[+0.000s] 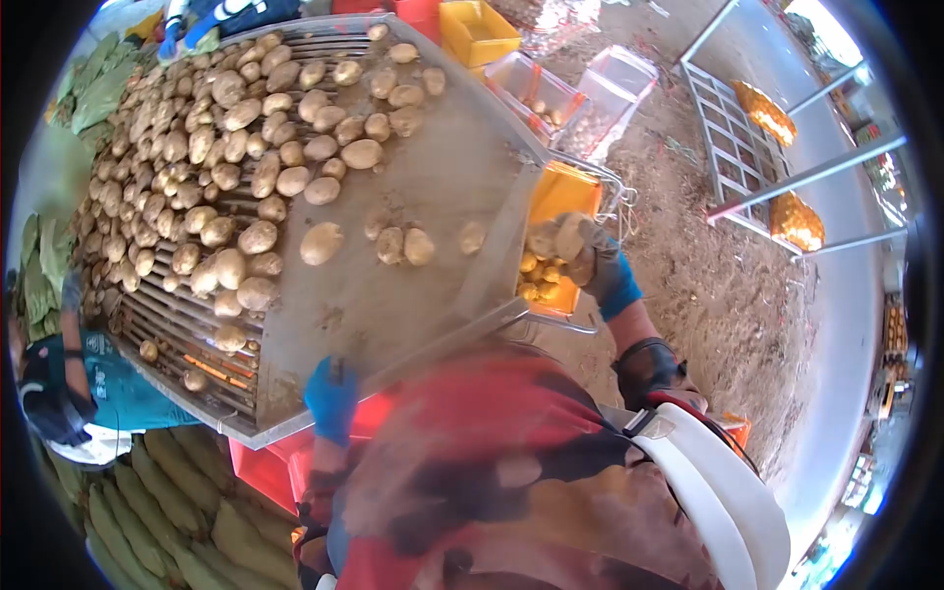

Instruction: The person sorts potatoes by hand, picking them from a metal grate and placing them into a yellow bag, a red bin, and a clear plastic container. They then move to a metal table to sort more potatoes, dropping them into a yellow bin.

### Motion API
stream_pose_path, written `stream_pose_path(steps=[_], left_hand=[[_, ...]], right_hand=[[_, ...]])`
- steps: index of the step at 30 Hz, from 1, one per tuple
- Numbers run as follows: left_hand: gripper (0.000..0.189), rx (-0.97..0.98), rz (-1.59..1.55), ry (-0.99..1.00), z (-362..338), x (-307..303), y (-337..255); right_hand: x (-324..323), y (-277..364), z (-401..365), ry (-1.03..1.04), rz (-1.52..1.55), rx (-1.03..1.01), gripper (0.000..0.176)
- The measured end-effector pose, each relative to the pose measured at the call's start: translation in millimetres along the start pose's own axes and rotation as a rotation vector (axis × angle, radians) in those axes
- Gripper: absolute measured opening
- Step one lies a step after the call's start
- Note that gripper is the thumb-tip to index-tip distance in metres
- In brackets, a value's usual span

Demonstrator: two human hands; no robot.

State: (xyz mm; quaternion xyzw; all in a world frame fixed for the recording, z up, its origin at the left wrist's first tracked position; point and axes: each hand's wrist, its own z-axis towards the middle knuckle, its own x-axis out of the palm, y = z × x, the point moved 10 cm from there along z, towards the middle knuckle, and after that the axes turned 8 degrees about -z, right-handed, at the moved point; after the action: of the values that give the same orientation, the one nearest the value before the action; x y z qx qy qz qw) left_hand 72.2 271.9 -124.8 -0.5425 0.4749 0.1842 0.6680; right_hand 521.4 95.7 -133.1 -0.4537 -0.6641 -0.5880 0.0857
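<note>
Many potatoes (242, 113) lie on a metal sorting table (393, 324) with a slatted left part; a few rest on its smooth plate. My left hand (332, 398), in a blue glove, is at the table's near rim, its fingers blurred and partly hidden. At the right, my right hand (608, 270), in a blue glove with a grey palm, is closed around brownish potatoes (569, 237), blurred, above an orange crate (565, 194). Smaller yellow potatoes (531, 275) are in that crate, beside the table's right edge.
A yellow crate (477, 34) and clear-sided bins (615, 88) stand beyond the table. Red crates (270, 467) are below its near edge. Another person (128, 388) is at the left, one more at the top left. Filled sacks (157, 501) lie lower left; a metal rack (733, 147) stands right.
</note>
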Motion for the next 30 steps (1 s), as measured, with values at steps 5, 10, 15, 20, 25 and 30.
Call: stream_pose_path(steps=[5,10,15,20,25,30], left_hand=[[0.021,0.046,0.021,-0.173,-6,-6,-8],[0.018,0.039,0.04,-0.225,-8,-11,-17],[0.017,-0.003,0.061,-0.201,-10,-10,-17],[0.019,0.026,0.158,-0.182,-10,-9,-23],[0.02,-0.063,0.119,-0.152,-8,-13,-24],[0.024,-0.014,-0.104,-0.271,-5,-18,-16]], right_hand=[[-57,23,19,-0.467,-1.181,-0.283,0.036],[87,-11,56,-0.148,-1.679,-0.639,0.047],[202,-105,80,0.345,-2.106,-0.839,0.044],[198,-141,111,0.556,-1.439,-0.358,0.042],[199,-129,77,0.384,-0.267,0.48,0.039],[192,-133,72,0.404,-0.493,0.401,0.037]])
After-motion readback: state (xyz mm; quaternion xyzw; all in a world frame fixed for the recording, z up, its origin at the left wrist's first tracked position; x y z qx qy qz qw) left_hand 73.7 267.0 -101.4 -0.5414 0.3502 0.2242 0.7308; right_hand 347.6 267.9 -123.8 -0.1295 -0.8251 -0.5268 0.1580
